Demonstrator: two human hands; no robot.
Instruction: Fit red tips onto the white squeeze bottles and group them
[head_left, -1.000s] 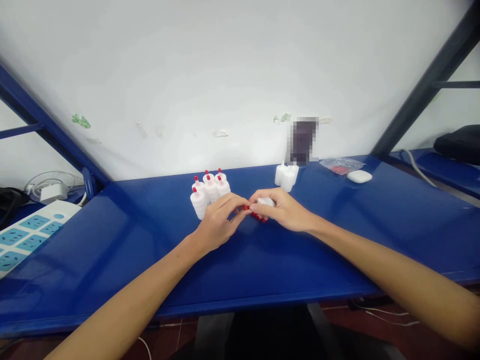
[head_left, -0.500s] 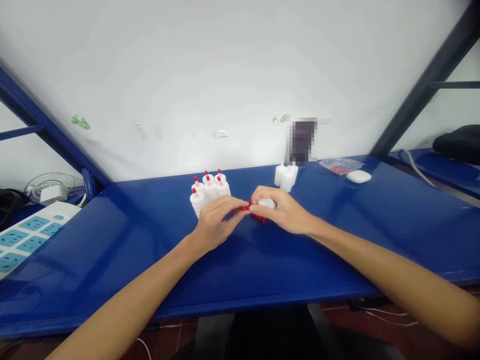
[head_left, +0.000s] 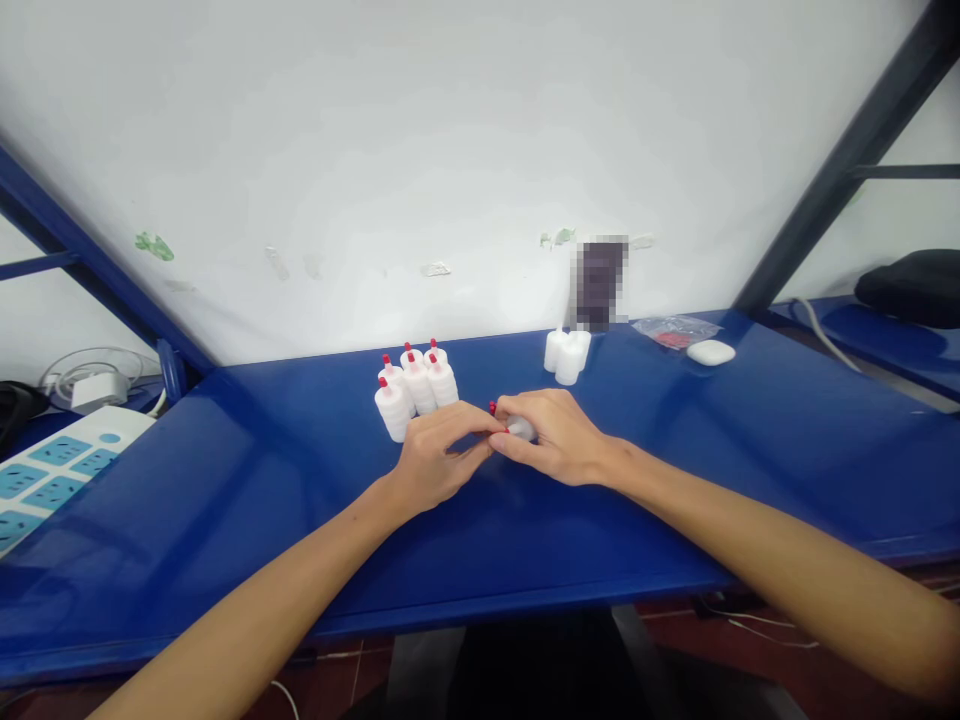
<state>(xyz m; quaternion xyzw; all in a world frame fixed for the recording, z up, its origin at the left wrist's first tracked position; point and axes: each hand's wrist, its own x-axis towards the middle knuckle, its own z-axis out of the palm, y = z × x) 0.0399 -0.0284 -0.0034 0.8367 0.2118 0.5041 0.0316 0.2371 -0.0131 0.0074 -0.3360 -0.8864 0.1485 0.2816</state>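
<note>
My right hand (head_left: 551,435) is closed around a white squeeze bottle (head_left: 523,429), tilted so that its nozzle points left. Between the thumb and fingertips of my left hand (head_left: 446,450) is a small red cap (head_left: 505,431), right at the bottle's tip. Whether the cap sits on the nozzle or just touches it, I cannot tell. Another red cap (head_left: 493,407) shows behind my right fingers, which may hide more. Left of my hands stand several white bottles with red caps (head_left: 420,385). Beyond my right hand stand three white bottles (head_left: 568,360) with no red on them.
A clear plastic bag (head_left: 686,328) with red pieces and a white rounded object (head_left: 711,353) lie at the back right of the blue table (head_left: 300,560). At the left are a power strip (head_left: 67,465) and a white adapter (head_left: 99,390). A wall (head_left: 360,180) closes off the back.
Both hands have come slightly nearer to me, and the bottle's nozzle now meets the red cap in my left fingers. My right hand now covers most of the loose red caps.
</note>
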